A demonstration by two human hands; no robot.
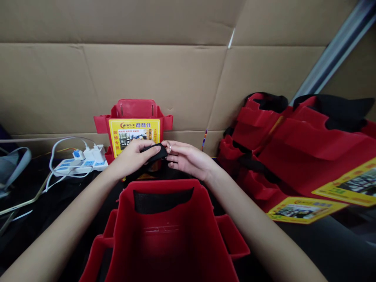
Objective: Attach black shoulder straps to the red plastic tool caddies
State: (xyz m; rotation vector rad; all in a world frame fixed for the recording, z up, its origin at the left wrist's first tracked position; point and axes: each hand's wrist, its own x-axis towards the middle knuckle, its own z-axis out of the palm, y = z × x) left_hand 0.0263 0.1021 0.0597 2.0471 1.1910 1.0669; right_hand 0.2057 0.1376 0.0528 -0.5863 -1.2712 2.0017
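pinching a black strap [154, 152] between left hand [133, 156] fingers, right hand [188, 159] fingers grasping its metal ring [166, 146].

This looked like a small assembly or packing workshop. Flattened cardboard sheets [164, 74] walled off the back. Against them stood a red fabric tool bag [133, 125] with a yellow printed label; to its right lay a pile of identical red bags [296, 145], and to its left a white power strip [80, 164] with chargers plugged in.
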